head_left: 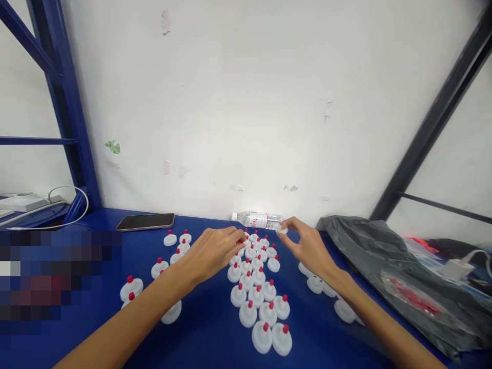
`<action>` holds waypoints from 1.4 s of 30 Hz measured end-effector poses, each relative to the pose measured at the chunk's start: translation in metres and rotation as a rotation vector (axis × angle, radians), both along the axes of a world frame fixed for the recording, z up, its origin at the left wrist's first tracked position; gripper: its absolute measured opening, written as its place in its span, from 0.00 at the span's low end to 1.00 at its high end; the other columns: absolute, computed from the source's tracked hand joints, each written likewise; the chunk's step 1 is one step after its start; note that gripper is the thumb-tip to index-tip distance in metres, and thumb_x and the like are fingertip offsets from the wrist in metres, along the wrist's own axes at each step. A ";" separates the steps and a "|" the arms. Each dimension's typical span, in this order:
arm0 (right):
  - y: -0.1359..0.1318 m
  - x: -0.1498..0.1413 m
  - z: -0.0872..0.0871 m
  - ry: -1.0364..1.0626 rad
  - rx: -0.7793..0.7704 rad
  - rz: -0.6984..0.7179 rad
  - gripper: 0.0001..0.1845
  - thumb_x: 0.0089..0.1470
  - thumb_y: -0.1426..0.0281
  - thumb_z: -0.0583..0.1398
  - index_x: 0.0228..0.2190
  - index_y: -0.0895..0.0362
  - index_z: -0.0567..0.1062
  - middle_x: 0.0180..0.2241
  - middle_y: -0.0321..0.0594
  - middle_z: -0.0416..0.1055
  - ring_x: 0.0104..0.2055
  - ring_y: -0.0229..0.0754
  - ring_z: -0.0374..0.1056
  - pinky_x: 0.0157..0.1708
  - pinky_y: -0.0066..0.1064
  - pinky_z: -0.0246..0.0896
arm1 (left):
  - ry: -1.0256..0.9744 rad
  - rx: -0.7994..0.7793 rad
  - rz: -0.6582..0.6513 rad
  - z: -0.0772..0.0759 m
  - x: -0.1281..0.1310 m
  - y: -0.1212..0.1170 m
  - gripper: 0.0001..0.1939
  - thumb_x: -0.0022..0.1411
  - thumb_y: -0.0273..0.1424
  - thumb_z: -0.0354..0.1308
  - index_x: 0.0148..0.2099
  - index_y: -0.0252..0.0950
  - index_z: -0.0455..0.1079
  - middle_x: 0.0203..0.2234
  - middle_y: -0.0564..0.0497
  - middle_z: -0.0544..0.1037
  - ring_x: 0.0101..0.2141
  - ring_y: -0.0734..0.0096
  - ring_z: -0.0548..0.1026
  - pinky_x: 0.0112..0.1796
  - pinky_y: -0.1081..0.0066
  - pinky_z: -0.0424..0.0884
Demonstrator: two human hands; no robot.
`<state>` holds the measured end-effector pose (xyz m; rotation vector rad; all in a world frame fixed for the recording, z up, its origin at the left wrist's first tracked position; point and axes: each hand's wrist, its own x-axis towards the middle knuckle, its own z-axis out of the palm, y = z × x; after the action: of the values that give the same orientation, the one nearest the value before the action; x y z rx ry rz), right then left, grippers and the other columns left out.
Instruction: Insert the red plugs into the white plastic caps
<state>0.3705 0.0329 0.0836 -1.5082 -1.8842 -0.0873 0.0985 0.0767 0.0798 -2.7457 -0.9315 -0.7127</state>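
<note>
Several white caps with red tips [258,294] stand in rows on the blue table [215,333]. My left hand [213,252] reaches over the far end of the rows, its fingers curled and pinched at a red tip there. My right hand [307,246] hovers beside it, with thumb and forefinger pinched on a small white cap [283,230]. More caps lie loose to the left [131,287] and under my right forearm [344,310].
A clear water bottle [257,220] lies against the white wall. A phone [146,221] lies flat at the back left. A grey plastic bag [392,271] with red pieces covers the right side. Blue shelf posts [67,102] and white cables stand at left.
</note>
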 end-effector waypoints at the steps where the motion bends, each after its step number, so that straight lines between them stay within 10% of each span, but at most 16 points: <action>1: -0.002 -0.006 -0.001 0.017 0.031 0.033 0.06 0.63 0.63 0.57 0.37 0.52 0.68 0.45 0.40 0.75 0.49 0.45 0.72 0.48 0.36 0.65 | -0.017 0.015 -0.016 -0.002 0.002 -0.001 0.11 0.74 0.35 0.49 0.47 0.40 0.72 0.38 0.52 0.82 0.33 0.68 0.79 0.30 0.71 0.63; 12: -0.027 -0.043 -0.008 0.099 0.082 0.313 0.16 0.65 0.65 0.57 0.54 0.46 0.72 0.53 0.40 0.74 0.56 0.49 0.69 0.56 0.44 0.65 | -0.127 0.039 -0.150 -0.010 0.015 -0.015 0.12 0.74 0.35 0.50 0.44 0.37 0.73 0.36 0.51 0.83 0.33 0.69 0.81 0.31 0.74 0.66; 42: -0.021 -0.044 -0.018 0.509 -0.065 0.383 0.13 0.58 0.63 0.65 0.45 0.49 0.76 0.44 0.37 0.78 0.42 0.43 0.75 0.44 0.35 0.72 | -0.206 0.252 -0.135 -0.008 0.014 -0.016 0.12 0.74 0.34 0.50 0.41 0.37 0.74 0.32 0.54 0.79 0.25 0.74 0.74 0.22 0.70 0.53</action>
<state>0.3270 0.0120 0.0660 -1.0522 -1.7217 0.4927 0.1120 0.0604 0.0720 -2.5641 -0.6417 -1.0734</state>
